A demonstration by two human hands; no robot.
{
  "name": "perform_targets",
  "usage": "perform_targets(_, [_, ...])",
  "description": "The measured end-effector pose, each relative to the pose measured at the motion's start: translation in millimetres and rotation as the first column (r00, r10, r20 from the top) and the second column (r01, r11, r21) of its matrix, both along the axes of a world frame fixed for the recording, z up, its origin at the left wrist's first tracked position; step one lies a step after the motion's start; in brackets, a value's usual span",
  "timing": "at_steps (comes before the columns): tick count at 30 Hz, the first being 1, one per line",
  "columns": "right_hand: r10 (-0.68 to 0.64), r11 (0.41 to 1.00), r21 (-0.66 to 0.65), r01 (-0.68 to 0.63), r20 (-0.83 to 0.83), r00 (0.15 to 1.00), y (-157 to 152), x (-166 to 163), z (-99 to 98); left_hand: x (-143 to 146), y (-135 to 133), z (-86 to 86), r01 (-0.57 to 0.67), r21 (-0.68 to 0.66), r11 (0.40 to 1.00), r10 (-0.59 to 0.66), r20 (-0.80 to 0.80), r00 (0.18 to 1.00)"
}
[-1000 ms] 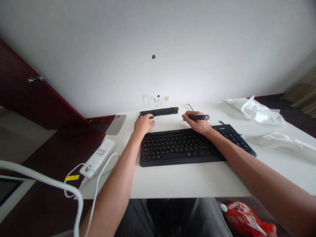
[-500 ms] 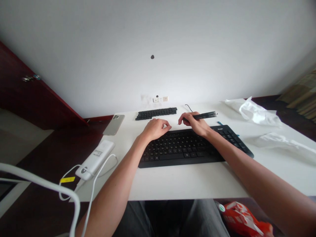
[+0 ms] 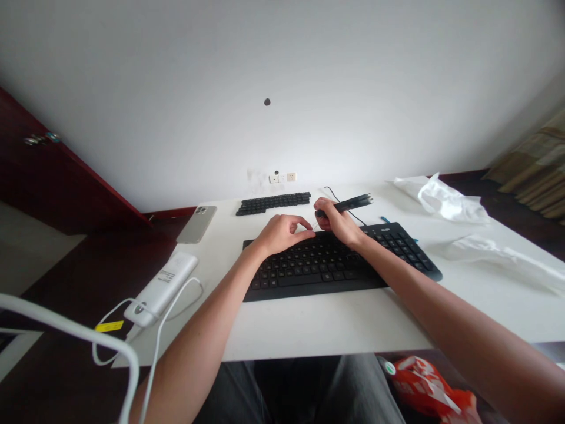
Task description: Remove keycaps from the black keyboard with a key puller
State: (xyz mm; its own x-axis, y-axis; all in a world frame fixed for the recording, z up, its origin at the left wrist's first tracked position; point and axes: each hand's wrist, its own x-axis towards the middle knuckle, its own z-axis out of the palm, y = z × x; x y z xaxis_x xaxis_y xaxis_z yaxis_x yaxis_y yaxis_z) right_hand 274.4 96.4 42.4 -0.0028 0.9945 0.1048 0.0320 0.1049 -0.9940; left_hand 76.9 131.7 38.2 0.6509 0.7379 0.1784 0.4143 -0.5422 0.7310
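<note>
A black keyboard [image 3: 339, 262] lies on the white table [image 3: 326, 321] in front of me. My right hand [image 3: 338, 221] hovers over its top edge, closed round a slim black pen-like tool [image 3: 351, 204] whose tip points left. My left hand [image 3: 282, 231] is just beside that tip, thumb and forefinger curled into a pinch; whether anything sits in the pinch I cannot make out. Behind the keyboard, near the wall, is a row of loose black keycaps [image 3: 273, 202].
A phone [image 3: 196, 224] lies face down at the table's left. A white power bank [image 3: 161, 288] with white cables [image 3: 145, 353] rests at the left corner. White plastic bags [image 3: 445, 200] lie at the right. A red packet [image 3: 424, 388] sits below the table edge.
My left hand left the keycap row and came back right to meet the right hand. The right hand lifted the tool and drew it leftward over the keyboard's top edge.
</note>
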Motion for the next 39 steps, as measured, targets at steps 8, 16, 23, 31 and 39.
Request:
perform_targets(8, [-0.133,0.991,-0.001,0.134,0.1,0.986,7.7,4.9,-10.0,-0.2,7.7,-4.3,-0.032,0.058,0.998,0.026,0.094,0.995])
perform_targets(16, [-0.154,0.985,-0.065,0.157,0.059,0.986,9.7,8.7,-10.3,0.2,6.0,-3.7,-0.052,0.098,0.994,0.048,0.043,0.998])
perform_targets(23, [-0.012,0.999,-0.04,0.008,-0.083,0.996,7.0,5.0,-6.2,-4.4,12.3,-6.2,-0.091,0.12,0.989,0.089,0.022,0.996])
perform_targets(31, [-0.043,0.999,-0.037,0.037,-0.171,0.984,17.1,11.3,-16.0,-7.8,13.7,-5.3,-0.067,0.127,0.99,0.059,0.067,0.996])
perform_targets(39, [-0.017,0.999,-0.044,0.01,-0.159,0.987,15.3,10.0,-15.6,-9.0,17.7,-9.7,-0.09,0.113,0.99,0.08,0.09,0.993])
